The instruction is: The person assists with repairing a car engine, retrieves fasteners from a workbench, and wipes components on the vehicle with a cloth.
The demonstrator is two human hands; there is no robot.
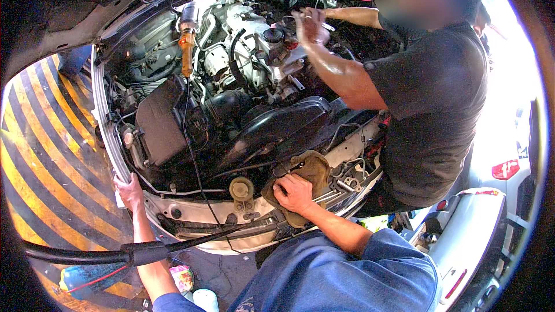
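Note:
My left hand [128, 192] is at the front corner of the car's silver fender [107, 121], its fingers curled over the edge. Over the front crossmember lies a brown rag [315, 169], and my right hand [295, 192] rests on it with bent fingers. A small dark object [287, 168] lies on the rag just beyond those fingers; its kind is unclear. Beside the rag are several metal wrenches [329, 199]. To the left of it stands a round tan cap [241, 188] on the crossmember.
An orange work light [187, 52] hangs over the engine [231, 60] on a black cable. At the right, a person in a dark shirt [430, 98] reaches into the engine bay. A black hood strut [144, 253] crosses before me. Yellow-and-black stripes [52, 138] mark the floor.

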